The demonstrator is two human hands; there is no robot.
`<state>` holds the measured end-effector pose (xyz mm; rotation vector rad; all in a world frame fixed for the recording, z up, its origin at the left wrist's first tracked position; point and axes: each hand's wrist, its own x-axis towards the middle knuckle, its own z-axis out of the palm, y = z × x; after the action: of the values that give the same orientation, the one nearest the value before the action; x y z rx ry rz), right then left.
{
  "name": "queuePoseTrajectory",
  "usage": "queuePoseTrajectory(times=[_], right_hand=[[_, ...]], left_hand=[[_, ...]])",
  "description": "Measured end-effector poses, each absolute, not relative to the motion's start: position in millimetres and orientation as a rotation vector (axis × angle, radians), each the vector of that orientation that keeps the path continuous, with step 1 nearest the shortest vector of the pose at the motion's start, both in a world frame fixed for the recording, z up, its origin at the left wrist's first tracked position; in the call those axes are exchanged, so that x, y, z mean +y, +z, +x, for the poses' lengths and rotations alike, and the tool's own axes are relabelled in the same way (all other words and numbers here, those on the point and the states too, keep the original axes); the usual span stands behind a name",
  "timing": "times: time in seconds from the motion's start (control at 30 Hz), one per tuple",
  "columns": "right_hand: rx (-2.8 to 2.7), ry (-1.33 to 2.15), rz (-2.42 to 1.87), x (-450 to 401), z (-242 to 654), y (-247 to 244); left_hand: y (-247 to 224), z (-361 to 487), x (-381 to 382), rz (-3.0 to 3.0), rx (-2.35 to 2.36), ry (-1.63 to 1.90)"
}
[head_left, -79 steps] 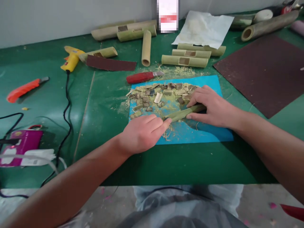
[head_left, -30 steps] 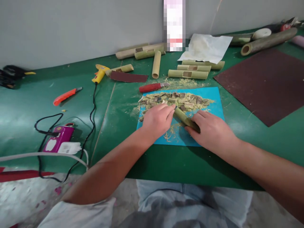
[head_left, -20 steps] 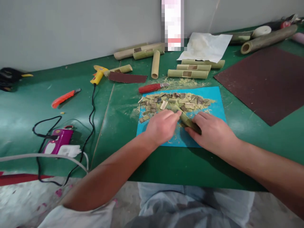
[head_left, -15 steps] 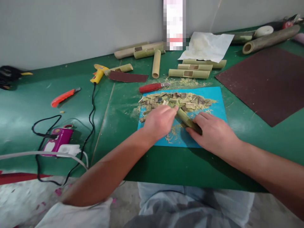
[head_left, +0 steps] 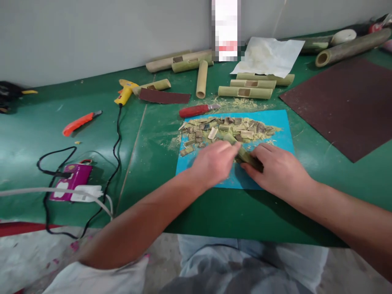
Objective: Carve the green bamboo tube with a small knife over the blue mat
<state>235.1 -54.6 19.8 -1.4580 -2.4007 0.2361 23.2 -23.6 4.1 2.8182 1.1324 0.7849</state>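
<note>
A short green bamboo tube (head_left: 244, 155) lies slantwise over a blue sheet (head_left: 288, 134), its near end under my right hand (head_left: 280, 169). The fingers and thumb of that hand are wrapped round it. My left hand (head_left: 216, 161) is closed, with its thumb and forefinger at the tube's upper side. Whatever it grips, if anything, is hidden by the fingers. Beyond both hands, a heap of bamboo chips and shavings (head_left: 226, 127) covers the sheet's far half. A red-handled knife (head_left: 194, 110) rests just past the sheet's far edge.
Notched bamboo tubes (head_left: 245, 92) lie along the back, near white paper (head_left: 266, 57). At right is a dark brown sheet (head_left: 339, 110). To the left are a yellow glue gun (head_left: 125, 94), a sandpaper strip (head_left: 165, 96), an orange cutter (head_left: 80, 124) and a purple power strip (head_left: 72, 179) with cables.
My left hand has slid along the tube toward my right hand, uncovering more chips on the left. My right hand keeps its hold on the tube. The view has shifted slightly.
</note>
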Motion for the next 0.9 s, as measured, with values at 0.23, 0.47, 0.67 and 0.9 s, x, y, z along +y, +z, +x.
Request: queuePoseTrajectory(times=[0.23,0.47,0.67,0.9], right_hand=[[-2.392,0.238,-1.481,-55.4,234.4,20.1],[-2.382,0.250,-1.523,-55.6,235.0,18.9],[-2.379,0.249,-1.562,-55.2,234.0,21.6],[-2.384,0.274,-1.570,-55.5,233.5,23.9]], left_hand=[[5.1,22.4,-23.1,2.802,1.185,0.776],[5.8,28.7,-32.2,2.786,1.187,0.714],[6.6,23.7,-30.0,2.847,1.175,0.788],[5.8,17.7,-22.0,2.812,1.126,0.789]])
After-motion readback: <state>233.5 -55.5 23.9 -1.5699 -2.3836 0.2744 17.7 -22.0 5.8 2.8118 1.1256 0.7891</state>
